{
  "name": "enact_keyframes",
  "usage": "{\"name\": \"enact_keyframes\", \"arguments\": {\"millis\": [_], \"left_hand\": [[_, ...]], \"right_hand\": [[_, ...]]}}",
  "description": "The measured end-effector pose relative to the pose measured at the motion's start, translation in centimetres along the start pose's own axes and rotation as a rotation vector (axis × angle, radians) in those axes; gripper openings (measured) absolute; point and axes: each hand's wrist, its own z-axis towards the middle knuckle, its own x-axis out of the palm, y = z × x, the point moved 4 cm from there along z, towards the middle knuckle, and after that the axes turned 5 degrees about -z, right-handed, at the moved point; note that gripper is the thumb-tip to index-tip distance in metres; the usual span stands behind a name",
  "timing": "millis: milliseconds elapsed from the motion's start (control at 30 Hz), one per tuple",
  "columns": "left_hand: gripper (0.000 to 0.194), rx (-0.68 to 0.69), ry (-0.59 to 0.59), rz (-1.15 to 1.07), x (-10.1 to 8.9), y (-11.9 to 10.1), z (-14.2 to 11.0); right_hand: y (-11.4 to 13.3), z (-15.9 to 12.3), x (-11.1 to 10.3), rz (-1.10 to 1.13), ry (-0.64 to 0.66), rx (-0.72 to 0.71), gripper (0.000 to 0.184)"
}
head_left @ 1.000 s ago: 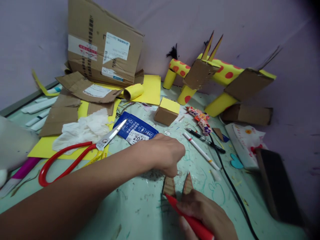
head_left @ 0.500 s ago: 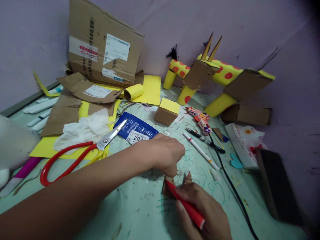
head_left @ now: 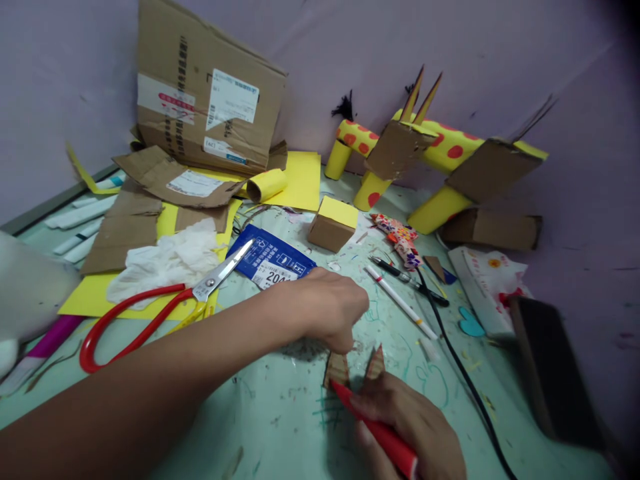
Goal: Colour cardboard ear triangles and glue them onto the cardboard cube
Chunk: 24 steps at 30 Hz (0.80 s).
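Closed fingers of my left hand [head_left: 333, 307] press on the upper end of a small cardboard piece [head_left: 337, 371] lying on the table. My right hand [head_left: 413, 420] grips a red marker [head_left: 383, 437], and its tip touches the lower left edge of that piece. A second, pointed cardboard piece [head_left: 375, 363] with reddish marks lies beside my right hand, partly covered by it. Red-handled scissors [head_left: 210, 285] rest to the left of my left forearm, with the blades over a blue packet [head_left: 273, 257].
Cardboard giraffe-like figures [head_left: 395, 153] with yellow spotted bodies stand at the back. A yellow-topped cardboard block [head_left: 333, 230], a pen [head_left: 400, 273], a white marker [head_left: 403, 303] and a black cable [head_left: 460, 360] lie ahead. A large cardboard sheet [head_left: 200, 100] leans on the wall; a dark phone-like slab [head_left: 555, 373] stands right.
The red marker's tip has moved down along the cardboard piece to its lower edge, my right hand shifting slightly with it. My left hand stays in place.
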Motion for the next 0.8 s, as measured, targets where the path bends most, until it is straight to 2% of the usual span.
{"name": "enact_keyframes", "arguments": {"millis": [100, 267, 367, 500, 633, 733, 800], "left_hand": [[0.029, 0.003, -0.003, 0.001, -0.1, 0.0, -0.1], [0.031, -0.001, 0.006, 0.007, -0.2, -0.1, -0.2], [0.031, 0.0, 0.003, 0.011, -0.2, -0.1, -0.2], [0.031, 0.002, 0.0, 0.007, -0.1, 0.0, -0.1], [0.03, 0.009, 0.002, 0.001, 0.0, -0.1, 0.0], [0.03, 0.013, 0.008, -0.002, 0.0, -0.1, 0.0], [0.029, 0.01, 0.009, -0.003, 0.0, -0.1, -0.1]], "right_hand": [[0.0, 0.3, -0.6, 0.072, -0.03, -0.005, 0.01], [-0.3, 0.5, -1.6, 0.188, -0.16, 0.266, 0.012], [-0.5, 0.3, -1.5, 0.162, -0.124, 0.335, 0.012], [-1.0, 0.1, -1.0, 0.048, 0.04, 0.305, 0.014], [-0.6, 0.5, -1.2, 0.003, 0.067, 0.206, 0.016], [-0.1, 0.8, -1.2, 0.012, 0.137, 0.186, 0.011], [0.0, 0.7, -1.2, 0.032, 0.14, 0.189, 0.012]]}}
